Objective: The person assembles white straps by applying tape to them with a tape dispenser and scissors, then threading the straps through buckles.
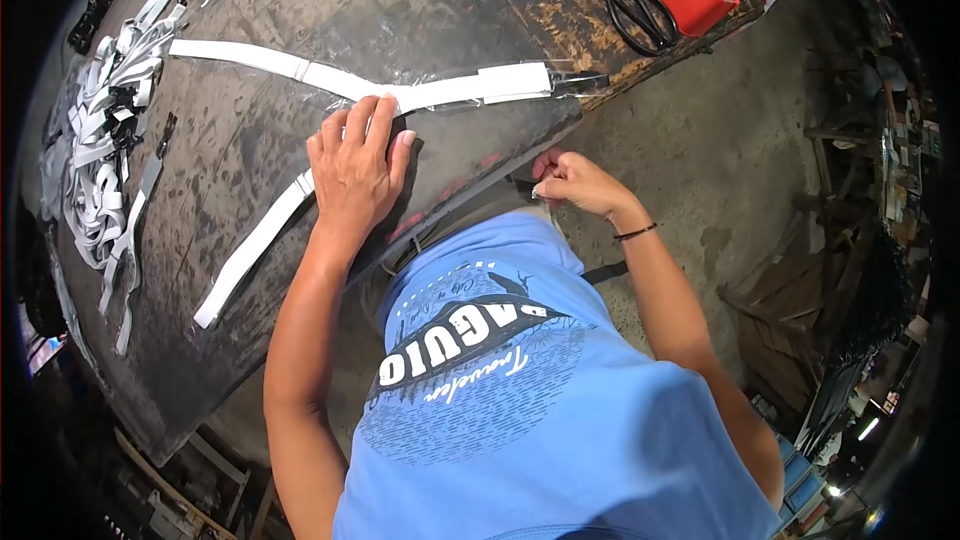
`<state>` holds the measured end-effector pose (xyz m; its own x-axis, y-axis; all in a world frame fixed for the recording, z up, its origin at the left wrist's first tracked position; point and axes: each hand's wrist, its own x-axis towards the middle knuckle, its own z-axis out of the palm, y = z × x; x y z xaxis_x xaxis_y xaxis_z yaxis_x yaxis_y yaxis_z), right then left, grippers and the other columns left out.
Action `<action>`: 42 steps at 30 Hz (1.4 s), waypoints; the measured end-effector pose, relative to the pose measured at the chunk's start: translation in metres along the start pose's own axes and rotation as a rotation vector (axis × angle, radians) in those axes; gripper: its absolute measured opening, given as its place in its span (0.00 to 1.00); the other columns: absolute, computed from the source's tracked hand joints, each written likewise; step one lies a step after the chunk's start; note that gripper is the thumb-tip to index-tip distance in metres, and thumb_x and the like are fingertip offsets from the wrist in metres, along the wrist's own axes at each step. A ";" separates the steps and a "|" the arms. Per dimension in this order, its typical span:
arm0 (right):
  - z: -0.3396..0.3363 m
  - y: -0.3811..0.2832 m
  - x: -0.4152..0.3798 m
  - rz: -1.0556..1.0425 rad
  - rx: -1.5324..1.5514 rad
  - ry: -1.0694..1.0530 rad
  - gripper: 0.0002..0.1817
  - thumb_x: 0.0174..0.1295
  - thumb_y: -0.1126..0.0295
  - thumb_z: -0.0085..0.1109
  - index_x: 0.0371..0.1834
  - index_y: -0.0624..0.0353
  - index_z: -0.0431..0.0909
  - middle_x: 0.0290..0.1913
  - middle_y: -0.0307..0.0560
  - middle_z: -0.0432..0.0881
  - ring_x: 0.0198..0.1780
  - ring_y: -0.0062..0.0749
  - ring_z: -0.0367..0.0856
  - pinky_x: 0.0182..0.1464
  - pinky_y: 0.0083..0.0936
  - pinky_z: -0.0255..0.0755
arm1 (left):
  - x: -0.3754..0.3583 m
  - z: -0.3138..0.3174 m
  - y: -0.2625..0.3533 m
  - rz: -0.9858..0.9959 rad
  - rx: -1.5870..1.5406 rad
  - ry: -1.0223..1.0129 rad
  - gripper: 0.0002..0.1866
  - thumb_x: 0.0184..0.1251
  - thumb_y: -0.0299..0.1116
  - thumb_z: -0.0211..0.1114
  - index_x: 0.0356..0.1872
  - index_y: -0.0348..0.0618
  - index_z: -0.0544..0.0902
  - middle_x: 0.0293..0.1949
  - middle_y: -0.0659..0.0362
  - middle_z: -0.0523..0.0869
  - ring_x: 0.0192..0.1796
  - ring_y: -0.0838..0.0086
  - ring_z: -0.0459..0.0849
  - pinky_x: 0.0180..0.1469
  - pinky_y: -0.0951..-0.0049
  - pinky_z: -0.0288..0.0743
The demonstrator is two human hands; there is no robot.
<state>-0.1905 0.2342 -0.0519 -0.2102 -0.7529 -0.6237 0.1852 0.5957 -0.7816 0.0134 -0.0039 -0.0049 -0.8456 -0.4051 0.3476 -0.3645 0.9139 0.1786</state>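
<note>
Left hand (355,175) lies centre-frame on the white strap (435,93), grip unclamped; sideways drag could skew it; right hand's (590,187) grip pinched together, contents unclear.

We wear a light blue T-shirt (620,410) with short sleeves and curved stitching near the collar. Across our front runs a large rounded print (470,400) of fine dark dashes, crossed by a slanting black band (525,308) with bold white block capitals that read "BAGUIO". Beside it sits white script, probably "Traveler", with small dark lettering and line drawing above. Our right wrist carries a thin, dark band-like bracelet (635,233).
</note>
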 end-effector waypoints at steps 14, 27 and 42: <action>0.012 -0.006 0.013 0.274 -0.865 -0.015 0.27 0.51 0.56 0.70 0.47 0.67 0.79 0.39 0.61 0.85 0.43 0.52 0.84 0.47 0.38 0.76 | 0.000 0.002 0.000 0.017 -0.002 0.043 0.21 0.64 0.41 0.66 0.57 0.48 0.78 0.56 0.63 0.79 0.54 0.62 0.74 0.53 0.62 0.64; 0.024 0.038 -0.012 0.295 -0.023 0.190 0.20 0.63 0.56 0.64 0.39 0.67 0.78 0.30 0.41 0.78 0.28 0.21 0.74 0.26 0.19 0.69 | 0.000 0.002 0.000 -0.016 0.012 -0.010 0.21 0.65 0.41 0.65 0.59 0.50 0.79 0.58 0.60 0.79 0.57 0.62 0.74 0.55 0.61 0.65; 0.005 -0.069 -0.051 -0.317 -0.360 0.370 0.08 0.63 0.69 0.61 0.35 0.64 0.78 0.30 0.40 0.81 0.32 0.22 0.78 0.35 0.22 0.72 | -0.001 0.002 0.000 -0.042 0.005 -0.013 0.22 0.63 0.39 0.65 0.59 0.48 0.78 0.57 0.59 0.78 0.56 0.60 0.73 0.55 0.59 0.65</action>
<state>-0.1883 0.2299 0.0339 -0.5338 -0.8006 -0.2723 -0.2641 0.4638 -0.8457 0.0136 -0.0035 -0.0068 -0.8345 -0.4429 0.3278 -0.4016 0.8962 0.1885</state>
